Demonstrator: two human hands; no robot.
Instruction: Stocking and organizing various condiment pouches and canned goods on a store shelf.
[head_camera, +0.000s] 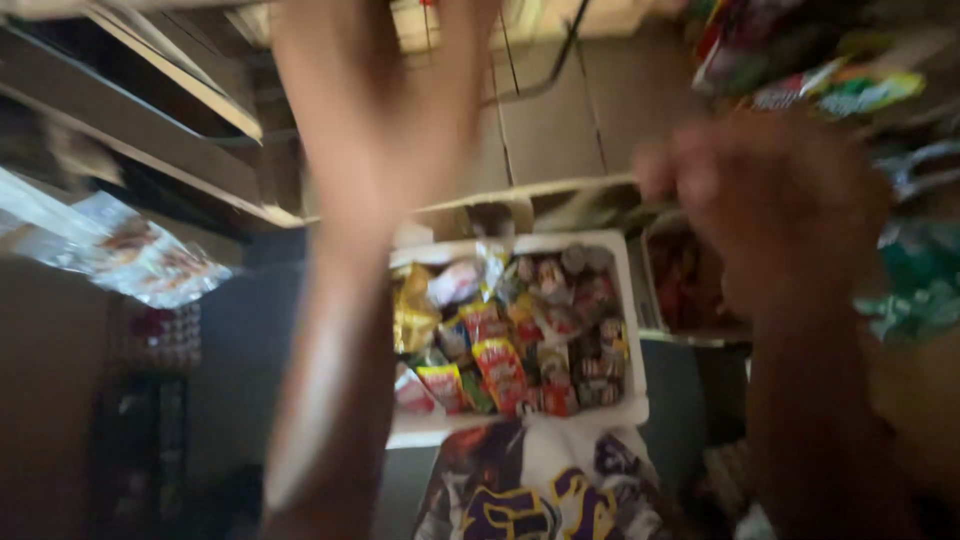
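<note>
left hand blurred, fingers cut off; right hand blurred

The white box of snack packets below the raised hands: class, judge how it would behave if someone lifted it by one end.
The white box looks thin-walled, so it may flex or sag. The snack packets lie loose and heaped, so they would probably slide towards the low end. They look small and crinkly, so the load is probably light for its size.

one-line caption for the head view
Both hands, left hand and right hand, raised above a white box of snack packets.
</note>
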